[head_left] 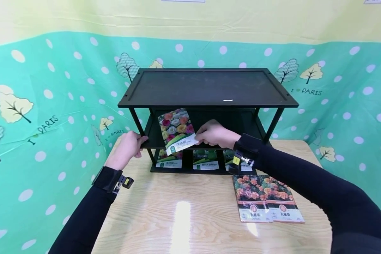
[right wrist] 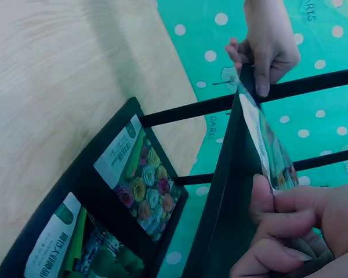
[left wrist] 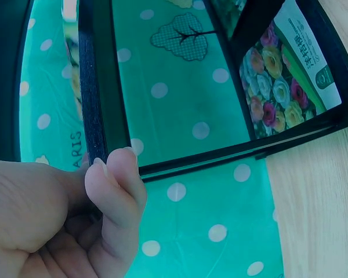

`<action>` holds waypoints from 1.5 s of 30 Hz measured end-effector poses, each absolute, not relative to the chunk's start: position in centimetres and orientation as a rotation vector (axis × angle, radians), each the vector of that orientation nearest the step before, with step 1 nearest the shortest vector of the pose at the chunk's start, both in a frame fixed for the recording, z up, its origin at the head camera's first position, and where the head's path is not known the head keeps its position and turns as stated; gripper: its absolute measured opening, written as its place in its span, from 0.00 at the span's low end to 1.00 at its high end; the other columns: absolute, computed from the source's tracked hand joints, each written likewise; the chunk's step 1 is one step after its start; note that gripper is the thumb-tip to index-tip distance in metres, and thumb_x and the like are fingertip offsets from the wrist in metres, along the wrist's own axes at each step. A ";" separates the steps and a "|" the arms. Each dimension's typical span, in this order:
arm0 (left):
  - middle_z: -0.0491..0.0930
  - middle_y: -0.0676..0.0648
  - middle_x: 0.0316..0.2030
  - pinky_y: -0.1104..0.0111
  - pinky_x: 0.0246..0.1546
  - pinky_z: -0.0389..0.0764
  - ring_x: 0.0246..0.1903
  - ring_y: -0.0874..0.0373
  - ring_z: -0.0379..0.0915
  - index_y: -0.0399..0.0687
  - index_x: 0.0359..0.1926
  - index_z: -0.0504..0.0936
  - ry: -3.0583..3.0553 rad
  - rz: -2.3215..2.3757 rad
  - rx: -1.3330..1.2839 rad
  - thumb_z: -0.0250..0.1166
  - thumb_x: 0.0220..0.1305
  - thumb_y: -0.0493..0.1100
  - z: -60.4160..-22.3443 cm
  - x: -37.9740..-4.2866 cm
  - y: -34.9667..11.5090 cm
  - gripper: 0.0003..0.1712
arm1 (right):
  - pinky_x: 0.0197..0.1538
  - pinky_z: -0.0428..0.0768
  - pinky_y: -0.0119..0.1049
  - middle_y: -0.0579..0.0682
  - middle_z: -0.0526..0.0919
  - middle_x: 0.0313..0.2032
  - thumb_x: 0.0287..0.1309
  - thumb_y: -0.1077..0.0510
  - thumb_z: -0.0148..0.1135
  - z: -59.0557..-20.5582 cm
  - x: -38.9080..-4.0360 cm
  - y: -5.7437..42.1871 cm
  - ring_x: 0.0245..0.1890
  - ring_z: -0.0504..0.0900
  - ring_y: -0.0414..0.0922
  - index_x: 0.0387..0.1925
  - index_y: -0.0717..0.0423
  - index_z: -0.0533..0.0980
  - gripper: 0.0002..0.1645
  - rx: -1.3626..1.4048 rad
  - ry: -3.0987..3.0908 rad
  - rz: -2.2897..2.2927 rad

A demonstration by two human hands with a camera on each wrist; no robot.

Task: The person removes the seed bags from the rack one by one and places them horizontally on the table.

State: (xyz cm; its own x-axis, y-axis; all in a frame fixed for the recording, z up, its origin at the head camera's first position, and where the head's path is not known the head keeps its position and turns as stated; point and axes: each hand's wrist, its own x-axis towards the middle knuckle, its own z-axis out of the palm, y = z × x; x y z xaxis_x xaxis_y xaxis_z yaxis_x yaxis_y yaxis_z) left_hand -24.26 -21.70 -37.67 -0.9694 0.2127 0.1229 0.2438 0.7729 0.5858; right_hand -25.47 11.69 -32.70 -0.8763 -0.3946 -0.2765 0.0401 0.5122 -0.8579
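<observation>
A flower seed packet [head_left: 177, 129] with a picture of many-coloured blooms is pinched at its lower right edge by my right hand [head_left: 216, 134]. It is tilted over the front of the middle shelf [head_left: 231, 121] of a black three-tier rack. In the right wrist view the packet [right wrist: 272, 147] appears nearly edge-on, thumb and forefinger on its edge. My left hand [head_left: 127, 148] grips the left front corner of that middle shelf, with thumb and fingers on the black frame [left wrist: 95, 87].
On the bottom tier lie a flower packet [head_left: 169, 159] and two green-pictured packets, one at the middle [head_left: 205, 159]. Orange-flower packets [head_left: 252, 199] lie on the wooden table [head_left: 139, 218] at the right front. The rack's top panel [head_left: 203, 86] overhangs the middle shelf. A polka-dot curtain [head_left: 66, 106] stands behind.
</observation>
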 end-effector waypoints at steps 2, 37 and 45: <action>0.78 0.48 0.11 0.67 0.22 0.82 0.13 0.58 0.79 0.39 0.22 0.83 -2.917 -0.956 -0.366 0.57 0.80 0.42 -37.7 -24.2 -21.8 0.25 | 0.23 0.56 0.31 0.56 0.86 0.35 0.71 0.60 0.62 -32.6 -25.0 12.2 0.17 0.57 0.39 0.50 0.65 0.83 0.13 -0.289 2.308 -1.347; 0.78 0.49 0.10 0.66 0.21 0.81 0.12 0.58 0.78 0.39 0.25 0.85 -2.918 -0.925 -0.373 0.56 0.80 0.42 -37.8 -24.5 -21.8 0.24 | 0.27 0.60 0.31 0.50 0.85 0.29 0.66 0.59 0.67 -37.3 -14.8 14.3 0.21 0.64 0.42 0.37 0.60 0.86 0.07 -0.163 2.131 -1.395; 0.78 0.49 0.11 0.67 0.19 0.79 0.13 0.58 0.79 0.38 0.28 0.86 -2.935 -0.927 -0.359 0.56 0.80 0.43 -37.7 -24.5 -21.8 0.23 | 0.24 0.59 0.29 0.46 0.84 0.24 0.63 0.60 0.69 -40.3 -13.1 14.6 0.19 0.64 0.39 0.36 0.63 0.85 0.07 -0.227 2.086 -1.412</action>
State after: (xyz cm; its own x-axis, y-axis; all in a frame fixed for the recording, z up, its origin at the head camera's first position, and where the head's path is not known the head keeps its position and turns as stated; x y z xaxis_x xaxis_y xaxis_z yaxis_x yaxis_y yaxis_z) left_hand -24.54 -21.82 -37.72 -0.9723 0.2063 0.1095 0.2318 0.7944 0.5615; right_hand -13.10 14.57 -40.32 -0.8035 -0.4555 -0.3832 0.1865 0.4188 -0.8887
